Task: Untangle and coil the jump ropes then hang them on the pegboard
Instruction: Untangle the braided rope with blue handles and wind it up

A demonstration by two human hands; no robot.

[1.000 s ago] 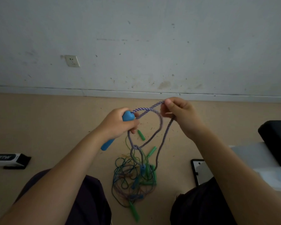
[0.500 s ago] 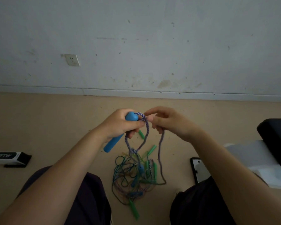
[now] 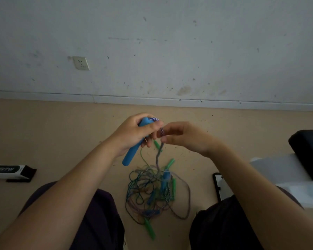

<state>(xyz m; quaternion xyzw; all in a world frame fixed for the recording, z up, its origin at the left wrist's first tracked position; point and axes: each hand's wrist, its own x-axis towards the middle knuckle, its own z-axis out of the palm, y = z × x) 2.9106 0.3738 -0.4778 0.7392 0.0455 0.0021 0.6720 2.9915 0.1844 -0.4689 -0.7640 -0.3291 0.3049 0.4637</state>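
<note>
My left hand (image 3: 134, 132) grips a blue jump-rope handle (image 3: 132, 152), which points down and to the left, with purple-and-white braided rope bunched at its top. Close beside it, my right hand (image 3: 184, 136) pinches that braided rope (image 3: 160, 147) between thumb and fingers. From there the rope hangs down into a tangled pile of jump ropes (image 3: 152, 192) on the floor between my knees. The pile holds green, blue and braided cords, with green handles (image 3: 150, 230) and small blue handles mixed in.
A black-and-white box (image 3: 9, 171) lies on the tan floor at the left. At the right are a dark-framed tablet-like object (image 3: 218, 184), white sheets (image 3: 278, 170) and a black cushion edge (image 3: 309, 147). A wall with a socket (image 3: 81, 63) stands ahead.
My hands have come together. The wide rope loop stretched between them a second ago has collapsed against the blue handle, and the slack has dropped onto the pile.
</note>
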